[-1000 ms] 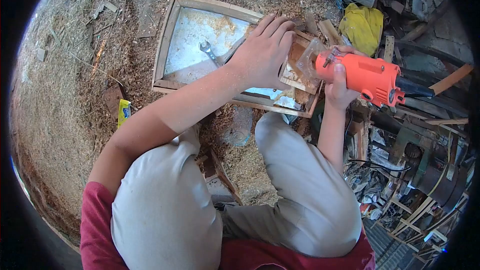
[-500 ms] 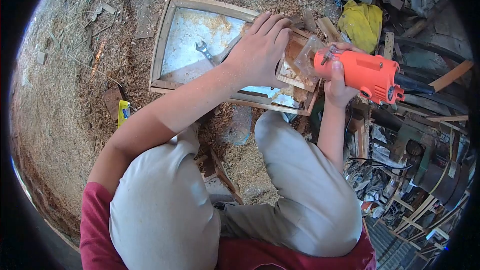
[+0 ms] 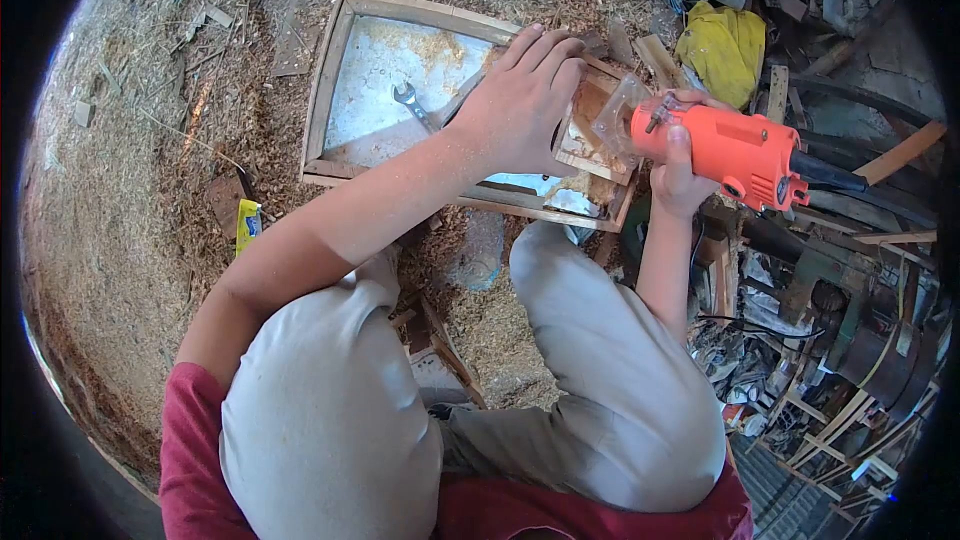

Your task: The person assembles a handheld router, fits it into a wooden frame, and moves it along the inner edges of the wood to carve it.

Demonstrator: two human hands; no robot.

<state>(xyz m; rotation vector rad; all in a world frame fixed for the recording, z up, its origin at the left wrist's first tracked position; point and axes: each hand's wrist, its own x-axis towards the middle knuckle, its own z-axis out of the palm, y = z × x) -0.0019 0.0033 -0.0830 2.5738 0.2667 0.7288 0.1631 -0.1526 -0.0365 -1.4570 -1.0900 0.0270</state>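
My right hand [image 3: 677, 175] is wrapped around an orange trim router [image 3: 725, 148], its thumb on the housing. The router lies tilted on its side, and its clear base [image 3: 618, 122] meets the right end of a wooden piece [image 3: 585, 152]. On that piece rests my left hand [image 3: 522, 100], fingers extended over its far side and thumb toward the near side, holding it. Much of the piece is hidden under this hand. Around it is a shallow wooden-framed tray [image 3: 328, 80] with a white bottom, where an open-end wrench [image 3: 410, 103] lies left of my left hand.
Sawdust and shavings cover the ground [image 3: 130, 210]. A yellow cloth [image 3: 722, 52] lies beyond the router, among wood scraps. The router's black cord [image 3: 835, 175] runs right, toward piled lumber and machinery [image 3: 850, 310]. My bent knees are close to the tray's near edge.
The router and my right hand have shifted very slightly to the right. My left hand stays in place on the wooden piece.
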